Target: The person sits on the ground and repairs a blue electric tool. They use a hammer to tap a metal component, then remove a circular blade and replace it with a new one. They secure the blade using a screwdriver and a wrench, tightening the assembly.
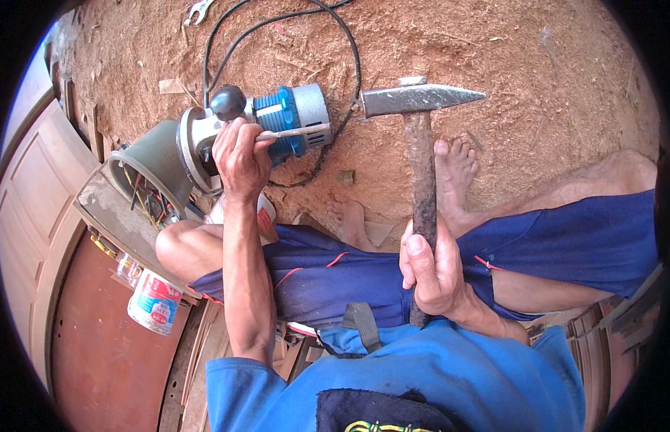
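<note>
My right hand (439,270) is wrapped round the wooden handle of a hammer (421,158), thumb along the shaft. The hammer stands upright in view, its worn steel head at the top with the pointed end to the right. On the left, my left hand (241,160) is closed on a slim grey metal rod (295,132) that sticks out to the right. Behind that hand a blue and silver power tool, looking like a router (281,115), lies on its side with a black knob (227,103). Whether the hand also touches the router cannot be made out.
Sawdust covers the ground (522,93). A black cable (355,54) loops behind the router. At left are a tipped green bucket (158,155) with tools inside, a white and red tub (153,302) and wooden panels (43,165). A wrench (199,11) lies far back.
</note>
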`<state>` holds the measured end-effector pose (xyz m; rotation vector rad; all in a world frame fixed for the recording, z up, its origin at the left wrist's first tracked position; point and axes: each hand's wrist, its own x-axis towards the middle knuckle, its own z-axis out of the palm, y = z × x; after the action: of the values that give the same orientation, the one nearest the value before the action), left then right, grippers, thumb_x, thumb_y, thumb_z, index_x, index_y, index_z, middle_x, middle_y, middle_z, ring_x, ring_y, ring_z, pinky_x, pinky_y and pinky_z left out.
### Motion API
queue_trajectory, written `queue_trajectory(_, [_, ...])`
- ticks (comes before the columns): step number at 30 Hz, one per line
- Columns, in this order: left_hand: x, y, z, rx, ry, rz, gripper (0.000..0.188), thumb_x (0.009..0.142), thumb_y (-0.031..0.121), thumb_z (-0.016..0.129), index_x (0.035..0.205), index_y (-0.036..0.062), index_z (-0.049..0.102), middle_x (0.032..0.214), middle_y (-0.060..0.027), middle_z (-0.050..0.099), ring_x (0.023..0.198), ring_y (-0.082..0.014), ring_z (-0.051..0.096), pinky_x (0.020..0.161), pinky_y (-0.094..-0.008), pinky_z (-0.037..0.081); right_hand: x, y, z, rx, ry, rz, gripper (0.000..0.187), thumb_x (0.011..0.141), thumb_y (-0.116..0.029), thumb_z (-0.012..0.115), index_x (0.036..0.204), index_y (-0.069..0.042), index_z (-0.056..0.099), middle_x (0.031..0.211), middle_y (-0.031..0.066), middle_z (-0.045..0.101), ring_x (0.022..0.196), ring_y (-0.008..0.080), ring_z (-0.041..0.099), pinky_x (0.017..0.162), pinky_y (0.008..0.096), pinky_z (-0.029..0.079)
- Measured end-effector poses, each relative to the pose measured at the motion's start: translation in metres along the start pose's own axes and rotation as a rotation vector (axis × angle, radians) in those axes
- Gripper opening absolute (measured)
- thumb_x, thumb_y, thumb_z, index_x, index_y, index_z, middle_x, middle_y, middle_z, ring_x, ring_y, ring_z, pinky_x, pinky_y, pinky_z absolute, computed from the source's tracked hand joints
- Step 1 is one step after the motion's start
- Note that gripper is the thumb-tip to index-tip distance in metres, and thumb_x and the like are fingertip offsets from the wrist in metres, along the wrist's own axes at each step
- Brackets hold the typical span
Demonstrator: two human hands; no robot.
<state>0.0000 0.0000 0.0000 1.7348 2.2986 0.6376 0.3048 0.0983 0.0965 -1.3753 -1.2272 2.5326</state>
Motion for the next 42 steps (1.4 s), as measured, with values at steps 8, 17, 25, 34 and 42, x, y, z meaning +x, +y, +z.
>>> queue_trajectory(8, [0.000,0.003,-0.001,0.036,0.008,0.035,0.040,0.096,0.029,0.068,0.070,0.0062,0.047,0.065,-0.0098,0.044,0.059,-0.0307,0.049,0.057,-0.0415,0.038,-0.001,-0.001,0.002,0.012,-0.013,0.003,0.030,0.108,-0.031,0.045,0.103,-0.001,0.047,0.060,0.0034,0.049,0.051,0.0131,0.051,0.050,0.0318,0.042])
queue_trajectory(17, [0.001,0.000,0.004,0.101,0.060,0.014,0.044,0.096,0.030,0.069,0.068,0.0059,0.044,0.064,-0.0100,0.042,0.057,-0.0300,0.049,0.056,-0.0411,0.038,0.001,-0.001,0.002,0.023,-0.024,0.004,0.032,0.108,-0.032,0.045,0.104,-0.001,0.048,0.061,0.0029,0.049,0.051,0.0121,0.050,0.049,0.0308,0.042])
queue_trajectory(25, [0.003,0.003,0.008,0.121,0.086,0.035,0.046,0.096,0.032,0.069,0.068,0.0066,0.043,0.062,-0.0092,0.041,0.055,-0.0292,0.048,0.054,-0.0406,0.038,0.003,-0.003,0.004,0.010,-0.025,0.008,0.032,0.108,-0.032,0.046,0.104,-0.001,0.048,0.060,0.0031,0.049,0.050,0.0121,0.051,0.049,0.0308,0.043])
queue_trajectory(34, [0.005,0.005,0.008,0.124,0.093,0.019,0.047,0.096,0.032,0.069,0.067,0.0066,0.043,0.061,-0.0085,0.041,0.054,-0.0279,0.048,0.053,-0.0398,0.037,0.004,-0.002,0.005,0.000,-0.032,0.007,0.031,0.108,-0.032,0.045,0.103,-0.001,0.048,0.059,0.0032,0.049,0.049,0.0127,0.051,0.048,0.0312,0.042])
queue_trajectory(42, [0.004,0.003,0.008,0.129,0.084,0.002,0.045,0.095,0.028,0.071,0.067,0.0063,0.043,0.062,-0.0083,0.042,0.054,-0.0276,0.048,0.053,-0.0396,0.037,0.004,-0.001,0.005,0.003,-0.024,0.010,0.033,0.108,-0.033,0.045,0.103,0.000,0.047,0.060,0.0033,0.049,0.050,0.0128,0.051,0.048,0.0312,0.042])
